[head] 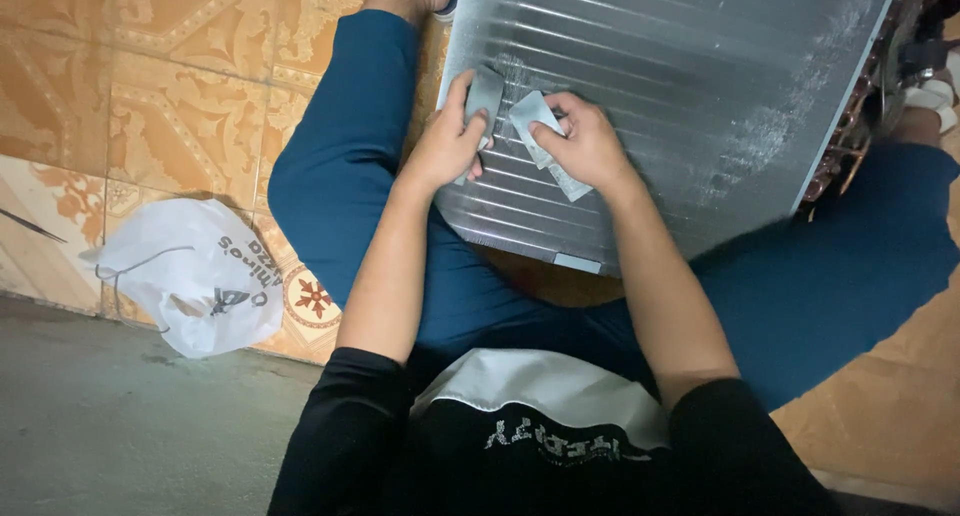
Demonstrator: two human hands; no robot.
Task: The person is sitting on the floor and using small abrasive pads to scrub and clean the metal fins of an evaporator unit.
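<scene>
Silver ribbed panel (690, 86), ornate orange floor tiles (180, 66)

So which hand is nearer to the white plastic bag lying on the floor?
Left. The left hand rests on the ribbed silver metal panel, on the side toward the white plastic bag; the right hand lies farther across the panel.

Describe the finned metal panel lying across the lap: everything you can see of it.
The finned metal panel is a large silvery slab of fine parallel fins, dusty in pale streaks, with copper tube bends along its right edge. It rests tilted across the person's blue-trousered legs. The left hand and right hand press grey tape pieces onto its lower left area.
</scene>
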